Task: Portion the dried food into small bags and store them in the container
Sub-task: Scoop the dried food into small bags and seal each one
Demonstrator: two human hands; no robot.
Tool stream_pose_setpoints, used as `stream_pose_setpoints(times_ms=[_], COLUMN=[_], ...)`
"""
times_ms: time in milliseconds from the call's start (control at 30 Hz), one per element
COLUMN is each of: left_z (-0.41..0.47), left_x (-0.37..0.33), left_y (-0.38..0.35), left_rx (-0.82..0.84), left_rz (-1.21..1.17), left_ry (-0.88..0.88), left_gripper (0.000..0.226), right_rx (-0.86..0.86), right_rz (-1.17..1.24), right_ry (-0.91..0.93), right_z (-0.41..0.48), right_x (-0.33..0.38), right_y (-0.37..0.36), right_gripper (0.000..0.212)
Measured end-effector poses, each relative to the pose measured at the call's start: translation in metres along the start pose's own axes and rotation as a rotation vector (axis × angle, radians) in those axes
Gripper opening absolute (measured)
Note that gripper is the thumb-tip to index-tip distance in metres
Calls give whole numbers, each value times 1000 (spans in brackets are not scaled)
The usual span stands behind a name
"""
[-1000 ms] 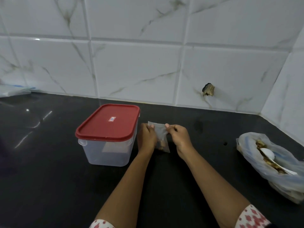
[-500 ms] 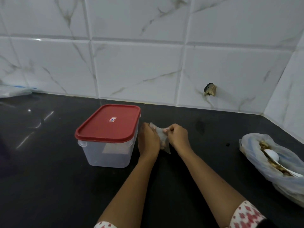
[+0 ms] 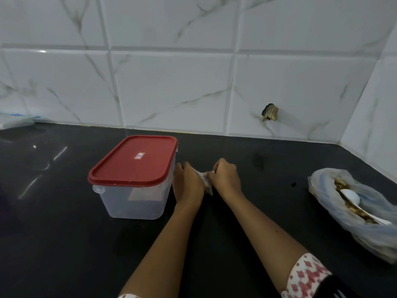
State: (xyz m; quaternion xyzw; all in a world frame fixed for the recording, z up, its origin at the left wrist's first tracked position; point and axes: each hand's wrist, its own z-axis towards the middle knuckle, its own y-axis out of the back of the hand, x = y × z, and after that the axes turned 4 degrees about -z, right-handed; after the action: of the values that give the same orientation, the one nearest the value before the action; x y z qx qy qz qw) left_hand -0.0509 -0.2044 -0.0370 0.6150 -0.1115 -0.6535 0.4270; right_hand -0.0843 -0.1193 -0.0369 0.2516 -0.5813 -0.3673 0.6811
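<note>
1. Small clear plastic bag [image 3: 206,183] now bunched lower, pinched between left hand [image 3: 188,181] and right hand [image 3: 225,177].
2. Glossy black table [image 3: 64,244]; white marbled wall tiles [image 3: 171,89] behind; red-lidded clear plastic container [image 3: 133,196] just left.

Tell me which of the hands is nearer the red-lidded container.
Left. The left hand sits just beside the container, holding the small bag; the right hand holds the bag's other side, farther off.

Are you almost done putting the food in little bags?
Not yet. Done: hard to tell; the container is shut under its red lid. In hand: left hand and right hand pinch one small bag. Left: storing it, and the big bag holds more dried food with a spoon in it.
</note>
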Motion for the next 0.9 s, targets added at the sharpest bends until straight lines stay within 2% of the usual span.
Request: stream_pose_setpoints(times_ms=[133,200,267,367,500,633,733,800,900], left_z=[-3,-2,-2,-10,-36,-74,-116,-144,-175], left_x=[-2,-2,-2,-13,-54,-121,-180,-213,-248], left_y=[-1,-5,-7,-6,-18,-55,-81,-99,-126], left_rx=[-3,-31,-51,-62,19,144,242,326,461], left_rz=[39,47,83,118,14,-144,-237,-219,-64], left_ry=[-7,-28,-56,-170,-368,-576,-693,-752,-791], left_gripper=[33,40,48,49,45,40,40,38,30], right_rx=[-57,-97,-129,-149,-242,-368,-389,-378,-320], right_rz=[52,117,136,134,51,2,-92,-202,-455], right_ry=[71,60,44,33,42,-82,-223,-324,-444], right_z=[-1,0,0,-6,-13,-29,-43,-56,-77], right_x=[-3,-4,-5,-14,-48,-94,-143,-179,-220], right_y=[-2,4,16,45,109,190,238,259,275], right_gripper=[21,14,18,21,21,26,29,29,27])
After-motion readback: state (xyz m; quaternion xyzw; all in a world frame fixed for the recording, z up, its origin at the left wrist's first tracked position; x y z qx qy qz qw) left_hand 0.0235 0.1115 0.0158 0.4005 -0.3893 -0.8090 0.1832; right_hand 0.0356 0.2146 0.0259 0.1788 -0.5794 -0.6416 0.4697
